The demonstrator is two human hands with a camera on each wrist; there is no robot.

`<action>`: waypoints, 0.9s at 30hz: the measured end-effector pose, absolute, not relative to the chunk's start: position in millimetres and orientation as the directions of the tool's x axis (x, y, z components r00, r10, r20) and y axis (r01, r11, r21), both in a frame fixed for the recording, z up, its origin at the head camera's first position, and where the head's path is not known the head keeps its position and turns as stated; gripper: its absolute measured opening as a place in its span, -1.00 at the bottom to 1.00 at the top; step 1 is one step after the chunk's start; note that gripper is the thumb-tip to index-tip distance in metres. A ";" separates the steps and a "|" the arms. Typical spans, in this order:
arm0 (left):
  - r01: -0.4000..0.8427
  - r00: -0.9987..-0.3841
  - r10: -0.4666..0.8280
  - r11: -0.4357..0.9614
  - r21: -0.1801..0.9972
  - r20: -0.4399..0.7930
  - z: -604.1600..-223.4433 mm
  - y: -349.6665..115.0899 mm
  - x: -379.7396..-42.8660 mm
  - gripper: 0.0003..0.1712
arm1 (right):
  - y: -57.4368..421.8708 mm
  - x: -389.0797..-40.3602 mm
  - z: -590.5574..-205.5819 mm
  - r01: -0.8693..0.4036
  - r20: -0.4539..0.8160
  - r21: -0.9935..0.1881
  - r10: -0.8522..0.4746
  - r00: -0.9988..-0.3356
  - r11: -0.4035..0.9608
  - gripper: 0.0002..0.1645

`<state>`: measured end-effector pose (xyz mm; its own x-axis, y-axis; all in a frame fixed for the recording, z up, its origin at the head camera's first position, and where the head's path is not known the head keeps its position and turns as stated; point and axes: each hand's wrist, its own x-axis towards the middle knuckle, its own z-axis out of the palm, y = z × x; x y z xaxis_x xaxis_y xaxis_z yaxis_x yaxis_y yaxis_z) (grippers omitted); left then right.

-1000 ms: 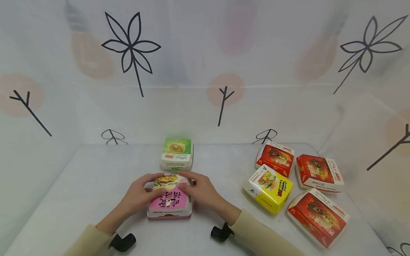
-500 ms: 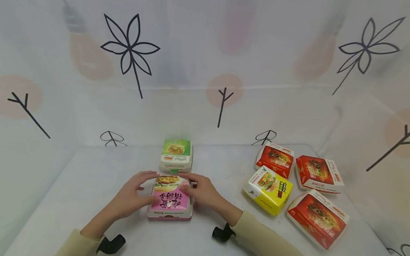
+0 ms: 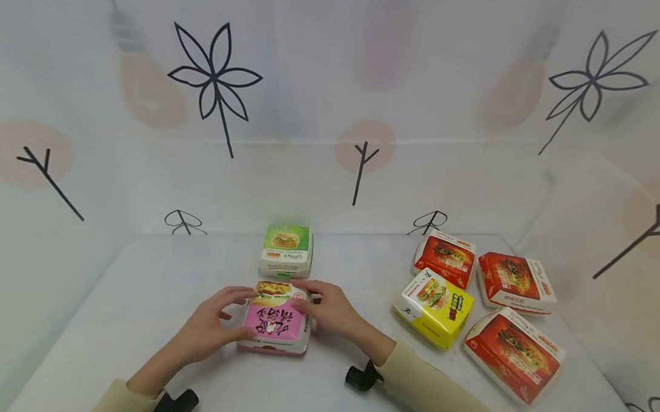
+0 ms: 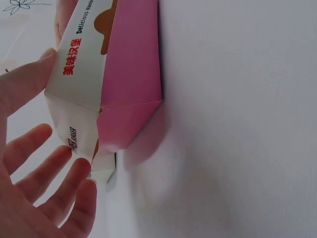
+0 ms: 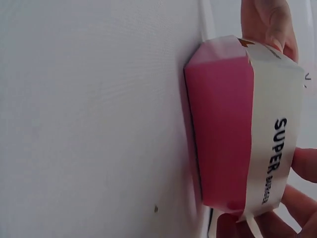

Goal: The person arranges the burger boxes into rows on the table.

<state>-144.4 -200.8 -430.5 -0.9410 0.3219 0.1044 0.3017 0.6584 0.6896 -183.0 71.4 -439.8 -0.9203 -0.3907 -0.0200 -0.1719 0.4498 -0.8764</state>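
Observation:
A pink and white burger box (image 3: 278, 326) sits closed on the white table, between my two hands. My left hand (image 3: 210, 326) is at its left side with the fingers spread. In the left wrist view, the left thumb (image 4: 30, 82) is at the upper edge of the box's front and the fingertips are by its side corner. My right hand (image 3: 329, 310) grips the box's far right corner, thumb over the top. In the right wrist view, the right fingers (image 5: 275, 225) curl at the end of the box (image 5: 220, 134), where a small white flap sticks out.
Directly behind the pink box stands a green and white burger box (image 3: 286, 252). To the right are a yellow burger box (image 3: 434, 308) and several red ones, including the nearest red box (image 3: 516, 355). A patterned white curtain (image 3: 309, 187) rises behind the table.
My left hand has drawn back to the left, its thumb sliding off the top of the pink box toward the front left edge. The right hand keeps its place at the corner.

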 end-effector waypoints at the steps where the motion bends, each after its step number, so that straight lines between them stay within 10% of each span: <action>1: 0.291 -0.945 0.313 0.664 0.689 0.097 -430.3 -201.7 -144.8 -0.23 | 72.6 -183.0 -439.7 -0.175 -0.021 -0.874 -0.395 -0.918 0.453 -0.45; 27: 0.175 -0.981 0.181 0.640 0.748 0.075 -431.7 -219.7 -153.3 -0.64 | 94.2 -177.5 -426.9 -0.263 -0.016 -0.856 -0.531 -0.847 0.445 -0.55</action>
<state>-153.3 -219.7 -431.7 -0.9807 0.1805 0.0750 0.1751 0.6402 0.7480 -177.5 94.2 -426.9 -0.8475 -0.5306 -0.0158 -0.2626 0.4449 -0.8562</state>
